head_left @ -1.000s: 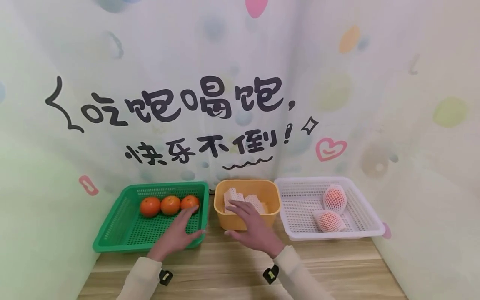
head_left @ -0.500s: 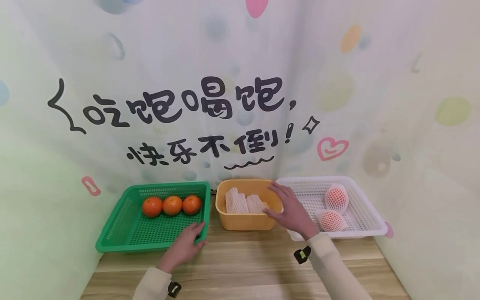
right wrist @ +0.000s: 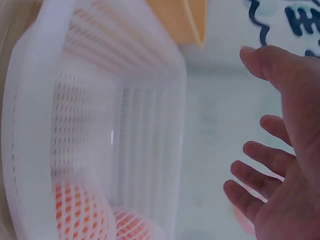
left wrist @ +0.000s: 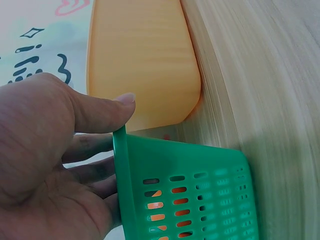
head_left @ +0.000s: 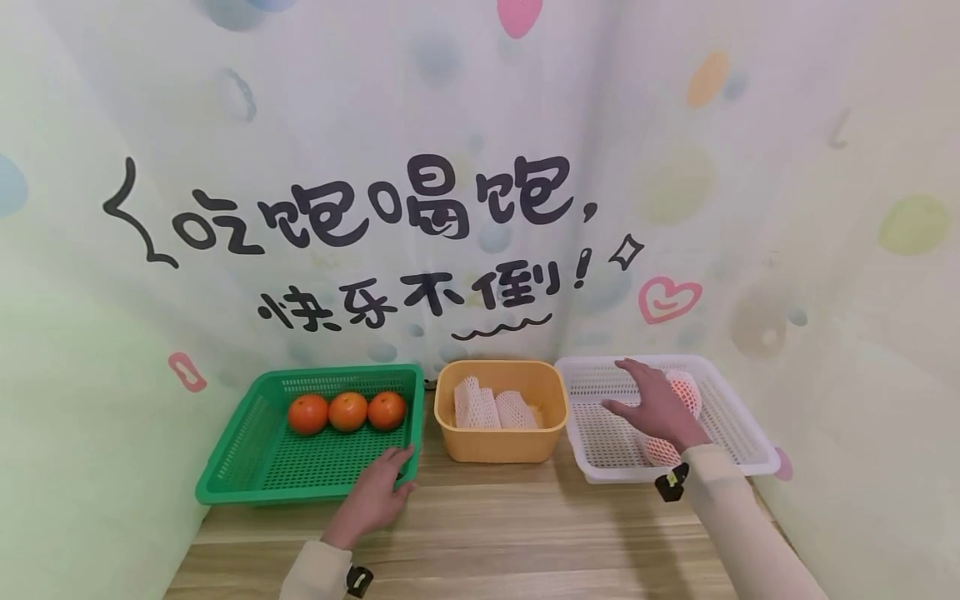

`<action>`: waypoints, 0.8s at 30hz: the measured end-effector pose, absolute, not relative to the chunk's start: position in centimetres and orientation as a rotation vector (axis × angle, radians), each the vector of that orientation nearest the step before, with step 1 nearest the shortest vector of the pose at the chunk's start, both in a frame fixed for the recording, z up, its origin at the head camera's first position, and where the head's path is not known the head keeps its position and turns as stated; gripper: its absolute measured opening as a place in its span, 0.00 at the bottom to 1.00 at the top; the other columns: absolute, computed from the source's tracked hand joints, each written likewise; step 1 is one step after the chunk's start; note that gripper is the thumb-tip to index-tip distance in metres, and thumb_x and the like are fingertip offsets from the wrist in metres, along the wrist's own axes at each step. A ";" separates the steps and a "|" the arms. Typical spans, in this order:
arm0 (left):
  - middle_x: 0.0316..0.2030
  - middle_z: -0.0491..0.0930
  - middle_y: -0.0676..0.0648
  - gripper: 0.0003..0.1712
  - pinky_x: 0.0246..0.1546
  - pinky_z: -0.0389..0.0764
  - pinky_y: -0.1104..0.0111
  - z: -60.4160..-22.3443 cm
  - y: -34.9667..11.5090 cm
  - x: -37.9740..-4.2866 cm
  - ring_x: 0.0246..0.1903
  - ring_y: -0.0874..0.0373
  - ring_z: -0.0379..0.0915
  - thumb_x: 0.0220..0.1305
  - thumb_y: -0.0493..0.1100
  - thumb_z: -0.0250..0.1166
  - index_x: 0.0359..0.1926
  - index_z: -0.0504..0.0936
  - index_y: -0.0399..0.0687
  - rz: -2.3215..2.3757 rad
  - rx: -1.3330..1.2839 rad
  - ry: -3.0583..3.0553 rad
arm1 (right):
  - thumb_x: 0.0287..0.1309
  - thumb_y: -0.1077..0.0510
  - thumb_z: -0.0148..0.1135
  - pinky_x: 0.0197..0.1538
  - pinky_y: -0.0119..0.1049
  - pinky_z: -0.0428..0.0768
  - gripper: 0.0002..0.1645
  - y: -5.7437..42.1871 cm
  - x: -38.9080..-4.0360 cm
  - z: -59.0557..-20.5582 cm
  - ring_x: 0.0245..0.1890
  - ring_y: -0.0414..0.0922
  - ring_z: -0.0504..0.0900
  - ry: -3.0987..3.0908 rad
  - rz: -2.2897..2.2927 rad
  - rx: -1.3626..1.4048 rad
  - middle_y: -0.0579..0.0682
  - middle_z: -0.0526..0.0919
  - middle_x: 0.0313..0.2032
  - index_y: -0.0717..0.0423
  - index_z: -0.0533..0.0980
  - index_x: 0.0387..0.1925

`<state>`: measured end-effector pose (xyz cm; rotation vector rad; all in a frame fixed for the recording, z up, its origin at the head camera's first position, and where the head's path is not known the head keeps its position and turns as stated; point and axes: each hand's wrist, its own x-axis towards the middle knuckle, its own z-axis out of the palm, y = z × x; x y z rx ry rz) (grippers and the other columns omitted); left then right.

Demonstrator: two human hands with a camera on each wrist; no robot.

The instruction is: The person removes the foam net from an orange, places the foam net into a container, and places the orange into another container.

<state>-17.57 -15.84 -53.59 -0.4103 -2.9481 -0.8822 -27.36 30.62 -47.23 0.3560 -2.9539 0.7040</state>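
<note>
In the head view my left hand (head_left: 373,502) is at the front right corner of a green basket (head_left: 247,492). Its thumb and fingers lie on either side of the rim and grip it loosely, as the left wrist view shows. Inside the basket are 3 round orange fruits (head_left: 348,412) in a row. My right hand (head_left: 663,408) hovers over a white basket (head_left: 581,471), fingers spread and holding nothing. Two fruits in foam net sleeves lie there, partly hidden by this hand; one netted fruit (right wrist: 80,212) appears at the bottom of the right wrist view.
Between the baskets stands a yellow bin (head_left: 501,446) with several white foam net sleeves (head_left: 480,407) inside. All three containers sit on a wooden table (head_left: 495,533) against a printed curtain (head_left: 420,100), with pale walls left and right.
My right hand has moved right, from over the yellow bin to over the white basket. My left hand has come down from near the fruits to the green basket's front corner.
</note>
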 end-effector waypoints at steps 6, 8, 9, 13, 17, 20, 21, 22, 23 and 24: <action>0.62 0.76 0.34 0.34 0.62 0.76 0.41 -53.6 -15.8 -17.5 0.63 0.35 0.73 0.63 0.38 0.72 0.69 0.73 0.35 -0.898 -0.394 -2.945 | 0.62 0.43 0.70 0.66 0.68 0.69 0.49 33.7 -27.9 -48.2 0.68 0.72 0.67 -3.045 0.722 0.336 0.73 0.69 0.68 0.69 0.63 0.72; 0.62 0.76 0.33 0.34 0.62 0.76 0.41 -53.6 -15.8 -17.5 0.63 0.35 0.73 0.63 0.37 0.72 0.69 0.73 0.36 -0.906 -0.391 -2.945 | 0.61 0.43 0.71 0.65 0.68 0.71 0.49 34.6 -28.0 -48.6 0.67 0.73 0.69 -3.096 0.714 0.320 0.75 0.70 0.67 0.71 0.64 0.70; 0.62 0.76 0.33 0.34 0.62 0.76 0.41 -53.7 -15.9 -17.5 0.63 0.35 0.73 0.63 0.37 0.72 0.69 0.73 0.36 -0.909 -0.389 -2.945 | 0.61 0.43 0.71 0.64 0.67 0.72 0.49 35.1 -28.0 -48.8 0.66 0.73 0.70 -3.130 0.710 0.310 0.75 0.71 0.66 0.72 0.65 0.69; 0.63 0.76 0.33 0.35 0.62 0.75 0.40 -53.8 -15.9 -17.6 0.64 0.34 0.72 0.63 0.37 0.72 0.69 0.73 0.36 -0.915 -0.382 -2.950 | 0.58 0.42 0.72 0.60 0.65 0.76 0.48 36.8 -27.9 -49.4 0.61 0.69 0.75 -3.297 0.694 0.233 0.74 0.74 0.64 0.73 0.68 0.66; 0.63 0.76 0.33 0.35 0.62 0.76 0.42 -53.9 -15.9 -17.7 0.63 0.35 0.73 0.63 0.38 0.72 0.70 0.73 0.37 -0.920 -0.377 -2.950 | 0.56 0.43 0.73 0.56 0.58 0.79 0.47 38.2 -27.9 -50.3 0.55 0.61 0.77 -3.439 0.750 0.107 0.69 0.77 0.61 0.72 0.69 0.65; 0.63 0.76 0.34 0.35 0.62 0.77 0.43 -54.0 -15.9 -17.7 0.63 0.37 0.74 0.64 0.38 0.72 0.70 0.73 0.37 -0.927 -0.377 -2.950 | 0.55 0.45 0.74 0.59 0.59 0.77 0.49 38.8 -28.0 -51.0 0.58 0.62 0.74 -3.473 0.831 0.032 0.71 0.73 0.63 0.74 0.67 0.66; 0.63 0.76 0.35 0.35 0.62 0.77 0.43 -54.0 -15.9 -17.7 0.62 0.37 0.74 0.64 0.38 0.72 0.70 0.73 0.37 -0.930 -0.378 -2.949 | 0.54 0.46 0.74 0.60 0.61 0.76 0.50 39.0 -28.0 -51.2 0.59 0.64 0.73 -3.470 0.859 0.011 0.73 0.72 0.64 0.75 0.66 0.66; 0.63 0.76 0.35 0.35 0.61 0.77 0.43 -54.0 -15.9 -17.8 0.62 0.37 0.74 0.64 0.38 0.72 0.70 0.73 0.37 -0.932 -0.378 -2.951 | 0.53 0.47 0.75 0.60 0.62 0.76 0.50 39.2 -28.0 -51.5 0.60 0.65 0.72 -3.462 0.882 -0.010 0.74 0.71 0.64 0.75 0.65 0.66; 0.63 0.76 0.35 0.35 0.61 0.77 0.43 -54.0 -15.9 -17.8 0.62 0.37 0.74 0.64 0.39 0.72 0.70 0.73 0.37 -0.937 -0.379 -2.951 | 0.53 0.47 0.75 0.61 0.63 0.75 0.51 39.4 -28.0 -51.7 0.60 0.66 0.72 -3.450 0.893 -0.016 0.75 0.70 0.64 0.75 0.65 0.67; 0.63 0.76 0.35 0.34 0.61 0.77 0.43 -54.1 -15.9 -17.8 0.62 0.37 0.74 0.65 0.39 0.71 0.70 0.73 0.38 -0.942 -0.376 -2.953 | 0.52 0.48 0.76 0.60 0.62 0.76 0.51 39.6 -28.0 -52.0 0.60 0.65 0.72 -3.433 0.896 -0.031 0.75 0.70 0.64 0.75 0.65 0.66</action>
